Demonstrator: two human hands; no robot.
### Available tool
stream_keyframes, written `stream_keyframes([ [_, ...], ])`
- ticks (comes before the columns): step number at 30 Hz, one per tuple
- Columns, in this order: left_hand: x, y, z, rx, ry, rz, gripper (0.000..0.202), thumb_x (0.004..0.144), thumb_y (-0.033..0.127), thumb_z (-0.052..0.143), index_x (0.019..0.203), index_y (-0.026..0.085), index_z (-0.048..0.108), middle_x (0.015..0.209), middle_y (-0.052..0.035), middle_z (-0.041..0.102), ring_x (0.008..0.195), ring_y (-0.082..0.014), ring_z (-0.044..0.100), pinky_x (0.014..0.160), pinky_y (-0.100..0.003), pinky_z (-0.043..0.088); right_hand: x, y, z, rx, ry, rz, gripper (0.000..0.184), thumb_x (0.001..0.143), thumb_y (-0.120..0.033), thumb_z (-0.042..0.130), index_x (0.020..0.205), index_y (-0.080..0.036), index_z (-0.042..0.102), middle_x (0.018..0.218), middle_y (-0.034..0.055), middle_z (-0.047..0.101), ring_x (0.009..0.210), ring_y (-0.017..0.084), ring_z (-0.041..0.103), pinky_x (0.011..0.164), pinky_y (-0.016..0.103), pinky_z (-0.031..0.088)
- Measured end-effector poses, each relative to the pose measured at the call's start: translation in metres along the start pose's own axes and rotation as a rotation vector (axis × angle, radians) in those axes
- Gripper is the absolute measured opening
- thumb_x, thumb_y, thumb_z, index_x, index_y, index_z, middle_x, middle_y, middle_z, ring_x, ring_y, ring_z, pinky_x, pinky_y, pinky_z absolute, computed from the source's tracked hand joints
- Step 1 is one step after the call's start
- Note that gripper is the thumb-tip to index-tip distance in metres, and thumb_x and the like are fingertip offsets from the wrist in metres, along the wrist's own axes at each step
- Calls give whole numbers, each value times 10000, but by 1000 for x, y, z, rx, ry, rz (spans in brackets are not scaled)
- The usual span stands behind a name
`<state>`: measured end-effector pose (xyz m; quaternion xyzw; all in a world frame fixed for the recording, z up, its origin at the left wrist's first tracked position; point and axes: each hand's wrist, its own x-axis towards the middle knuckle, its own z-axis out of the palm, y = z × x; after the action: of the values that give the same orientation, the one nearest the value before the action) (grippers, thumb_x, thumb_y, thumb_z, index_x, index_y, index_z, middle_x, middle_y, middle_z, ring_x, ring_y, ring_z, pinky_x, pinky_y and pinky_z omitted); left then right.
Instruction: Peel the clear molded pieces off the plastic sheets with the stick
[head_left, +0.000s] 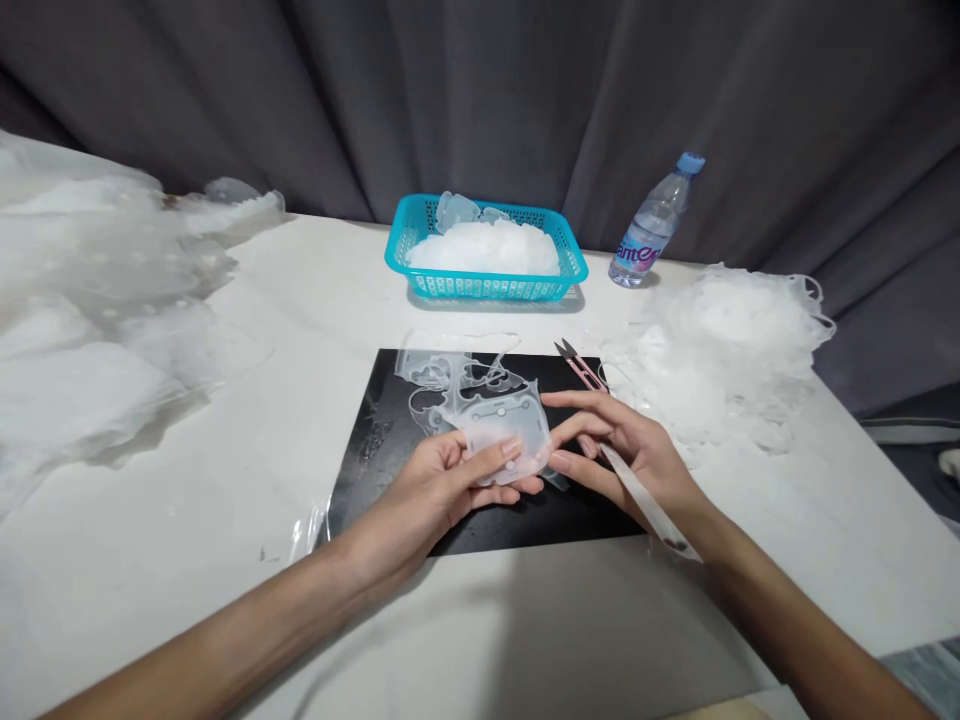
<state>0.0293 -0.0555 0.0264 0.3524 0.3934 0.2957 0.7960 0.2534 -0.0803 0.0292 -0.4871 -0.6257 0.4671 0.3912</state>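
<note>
My left hand [465,470] pinches a translucent, rounded plastic piece [506,420], thumb on top and fingers beneath. The piece has small holes and slots. At its right edge, the thumb and fingertips of my right hand [619,440] close on the rim. A pale narrow strip [649,500] with a dark spot near its end lies across my right palm; whether the fingers grip it I cannot tell. Behind the piece, thin looping offcuts and another translucent sheet [431,365] rest on a black mat [367,450]. Pink thread snips [581,365] lie beyond my right hand, handles partly hidden.
A blue basket [487,285] of translucent pieces stands at the back of the white table [217,500]. To its right is a water bottle [654,225]. A large heap of translucent sheets [90,300] covers the left; tangled offcuts [720,350] pile on the right.
</note>
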Motion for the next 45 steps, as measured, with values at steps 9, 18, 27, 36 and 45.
stream_keyframes([
  [9,-1,-9,2,-86,74,-46,199,840,323,872,942,158,827,945,-78,801,875,-160,730,884,-253,594,1,2,12,-28,48,-38,310,945,-265,693,1239,-242,600,928,13,727,947,183,688,918,343,504],
  [18,2,2,3,31,70,38,262,824,357,869,881,107,812,847,-99,783,819,-185,713,820,-275,592,0,-1,5,60,16,40,504,882,-313,791,1338,-266,581,1006,15,747,780,148,510,761,299,446],
  [27,1,-3,5,72,82,50,295,851,398,841,928,116,807,897,-111,787,862,-199,711,825,-277,581,2,1,15,-61,88,-14,371,918,-285,693,1271,-247,589,910,9,727,741,147,544,723,296,450],
  [36,1,-1,2,148,35,4,314,825,435,853,902,133,808,865,-91,789,819,-199,702,814,-285,552,14,16,6,-227,120,37,310,892,-212,630,1199,-225,596,946,9,711,771,153,570,733,299,440],
  [45,3,-3,-6,195,42,27,278,893,434,789,935,160,798,903,-60,744,870,-180,633,839,-266,503,9,6,-5,-18,-106,54,199,958,-410,680,1034,-233,732,807,-7,661,704,144,483,647,278,375],
])
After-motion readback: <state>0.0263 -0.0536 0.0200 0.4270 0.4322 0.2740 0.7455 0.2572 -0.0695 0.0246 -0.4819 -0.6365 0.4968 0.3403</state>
